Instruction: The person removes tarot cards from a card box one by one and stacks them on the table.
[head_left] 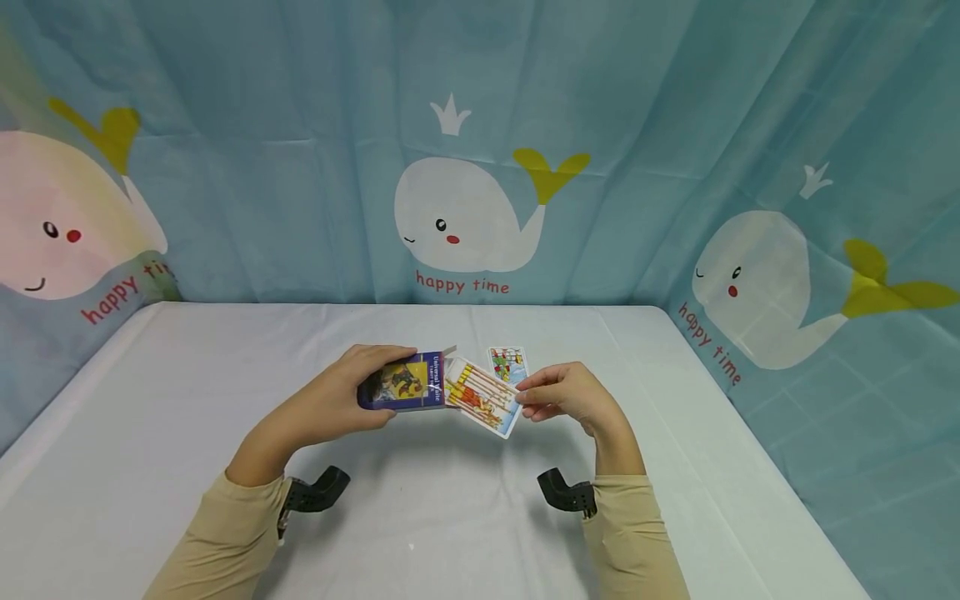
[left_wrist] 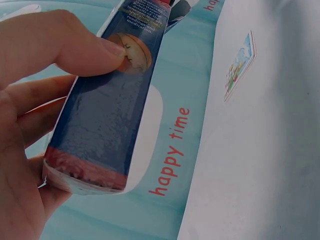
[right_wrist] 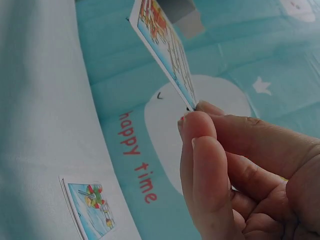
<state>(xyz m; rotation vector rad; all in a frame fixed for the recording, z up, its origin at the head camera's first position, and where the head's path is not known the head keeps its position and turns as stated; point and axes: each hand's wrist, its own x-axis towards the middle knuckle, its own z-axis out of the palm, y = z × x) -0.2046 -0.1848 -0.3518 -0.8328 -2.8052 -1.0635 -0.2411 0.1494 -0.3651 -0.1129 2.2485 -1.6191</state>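
Observation:
My left hand (head_left: 347, 392) grips a dark blue tarot card box (head_left: 408, 382), held on its side above the table with the open end facing right. Its lettered narrow side shows in the left wrist view, with the thumb (left_wrist: 102, 52) pressed on it. Between thumb and fingers my right hand (head_left: 573, 396) pinches a tarot card (head_left: 483, 397) by one corner, tilted at the box's open end. Whether the card's far edge is inside the box I cannot tell. Another tarot card (head_left: 507, 363) lies face up on the table behind; the right wrist view hints at several stacked there.
A white cloth covers the table (head_left: 420, 508). Behind and at both sides hangs a blue curtain (head_left: 300, 208) printed with whales. Black wrist camera mounts (head_left: 318, 490) stick out from both beige sleeves.

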